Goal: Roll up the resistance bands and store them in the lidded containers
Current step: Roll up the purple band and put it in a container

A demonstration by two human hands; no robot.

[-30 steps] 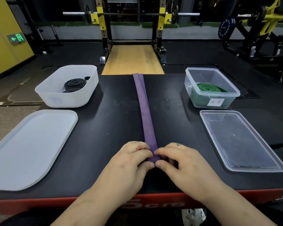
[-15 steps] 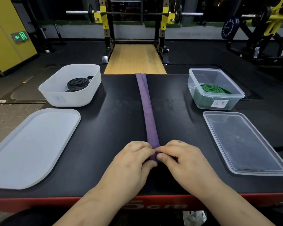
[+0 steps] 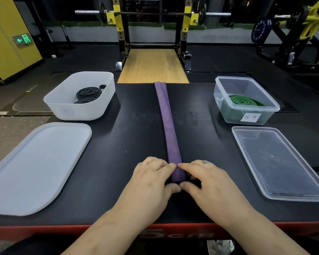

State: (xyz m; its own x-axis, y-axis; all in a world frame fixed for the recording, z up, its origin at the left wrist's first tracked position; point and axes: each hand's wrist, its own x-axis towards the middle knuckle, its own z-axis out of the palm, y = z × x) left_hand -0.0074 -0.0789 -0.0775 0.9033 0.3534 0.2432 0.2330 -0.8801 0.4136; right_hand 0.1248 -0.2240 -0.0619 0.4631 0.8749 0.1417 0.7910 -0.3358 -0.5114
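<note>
Pinching purple band (image 3: 167, 122), left hand (image 3: 151, 183), right hand (image 3: 208, 183); near end now curled.

Bare table (image 3: 133, 129) lies open on both sides of the band (image 3: 168, 126) down the middle, hemmed left by the tub (image 3: 81, 112) and white lid (image 3: 37, 162), right by the box (image 3: 232, 116) and clear lid (image 3: 276, 162).

Setting: gym. Squat rack (image 3: 152, 26) with loaded barbell (image 3: 153, 14) over wooden lifting platform (image 3: 152, 66); yellow plate-loaded machine (image 3: 291, 32) at right; dark rubber flooring (image 3: 219, 59)
</note>
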